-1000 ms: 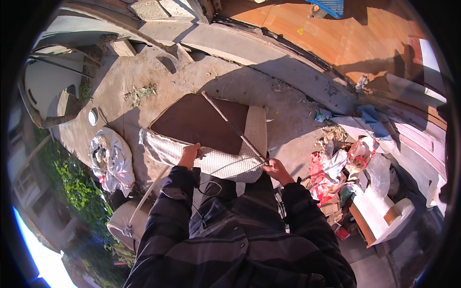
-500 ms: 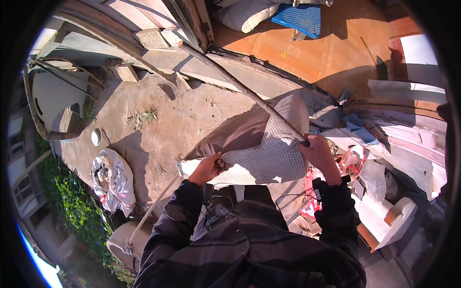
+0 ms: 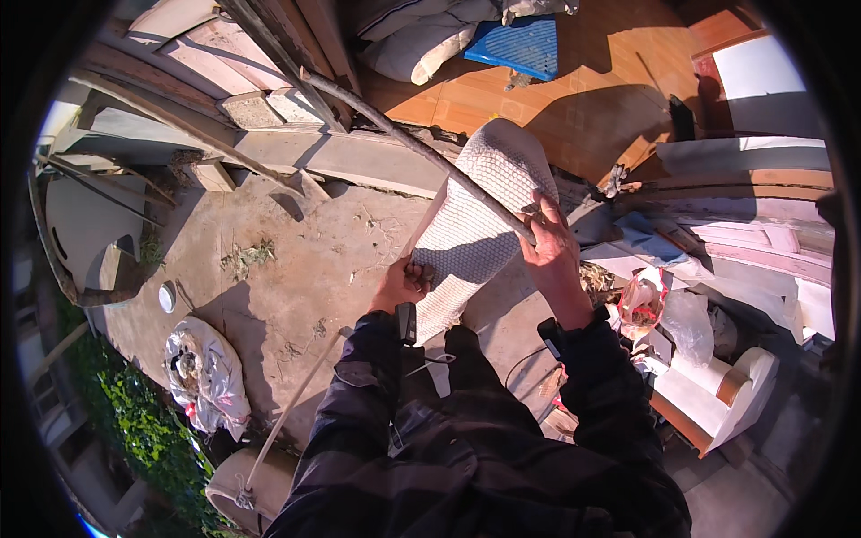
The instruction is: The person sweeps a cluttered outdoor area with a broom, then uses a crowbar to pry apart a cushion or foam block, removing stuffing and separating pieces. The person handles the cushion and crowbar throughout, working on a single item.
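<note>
A long thin wooden stick [image 3: 421, 154] slants from the wooden frame at the upper left down to my right hand [image 3: 552, 247]. That hand grips its near end between thumb and palm, and the fingertips touch a white textured cloth [image 3: 475, 238] beneath. The cloth looks padded, has a honeycomb-like surface and hangs lengthwise in front of my legs. My left hand [image 3: 401, 285] is closed on the left edge of the cloth, fingers curled in. A shadow falls across the middle of the cloth.
Left on the concrete floor [image 3: 296, 242] lies a white sack [image 3: 206, 372], with a pole leaning beside it. A doorway with an orange tiled floor and a blue plastic piece [image 3: 513, 47] is ahead. Boards, a red-and-white bag [image 3: 642, 298] and a white box-like piece [image 3: 700, 399] crowd the right.
The cloth has turned from lying crosswise with its brown side showing to hanging lengthwise, white side up. My right hand has moved up and left with the stick; its fingers now reach onto the cloth.
</note>
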`<state>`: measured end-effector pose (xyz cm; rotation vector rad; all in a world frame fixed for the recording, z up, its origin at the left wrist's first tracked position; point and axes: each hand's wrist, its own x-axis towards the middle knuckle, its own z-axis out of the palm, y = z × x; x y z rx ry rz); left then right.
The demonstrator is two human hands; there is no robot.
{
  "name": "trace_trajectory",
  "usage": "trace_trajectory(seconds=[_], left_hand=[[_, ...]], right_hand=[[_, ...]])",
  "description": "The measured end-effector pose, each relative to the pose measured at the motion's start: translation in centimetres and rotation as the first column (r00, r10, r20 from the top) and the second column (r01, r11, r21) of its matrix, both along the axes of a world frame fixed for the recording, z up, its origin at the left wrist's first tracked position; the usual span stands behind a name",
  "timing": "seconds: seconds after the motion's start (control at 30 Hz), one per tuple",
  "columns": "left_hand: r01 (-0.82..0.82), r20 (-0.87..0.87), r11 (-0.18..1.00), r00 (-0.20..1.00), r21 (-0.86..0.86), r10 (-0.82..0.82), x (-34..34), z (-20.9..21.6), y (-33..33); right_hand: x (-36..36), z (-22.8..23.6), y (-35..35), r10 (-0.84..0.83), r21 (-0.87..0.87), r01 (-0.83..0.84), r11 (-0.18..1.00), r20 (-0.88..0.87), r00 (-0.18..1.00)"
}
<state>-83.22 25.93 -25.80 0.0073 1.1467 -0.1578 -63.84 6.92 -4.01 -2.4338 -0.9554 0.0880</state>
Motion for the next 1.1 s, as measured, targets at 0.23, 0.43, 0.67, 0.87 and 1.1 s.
trace_trajectory(seconds=[0.23, 0.43, 0.67, 0.87, 1.1], left_hand=[[0.105, 0.068, 0.988, 0.991, 0.113, -0.113, 1.9, 2.4, 0.9], [0.610, -0.416, 0.021, 0.564, 0.792, -0.713, 6.1, 11.3, 0.6], [0.376, -0.835, -0.745, 0.269, 0.551, -0.481, 13.6, 15.4, -2.5], [0.317, -0.848, -0.786, 0.202, 0.531, -0.491, 15.9, 11.9, 0.0], [0.295, -0.855, -0.808, 0.075, 0.511, -0.513, 17.2, 10.6, 2.3]], right_hand=[[-0.7, -4.9, -0.1, -0.022, 0.119, 0.015, 0.993, 0.055, 0.998], [6.9, -7.3, 1.3, 0.006, 0.202, -0.028, 0.979, 0.106, 0.994], [9.9, -8.3, 3.4, 0.058, 0.292, -0.071, 0.954, 0.054, 0.997], [9.1, -7.1, 5.6, 0.049, 0.241, -0.051, 0.969, 0.013, 0.999], [1.8, -6.3, 0.8, -0.306, 0.329, 0.354, 0.876, -0.189, 0.933]])
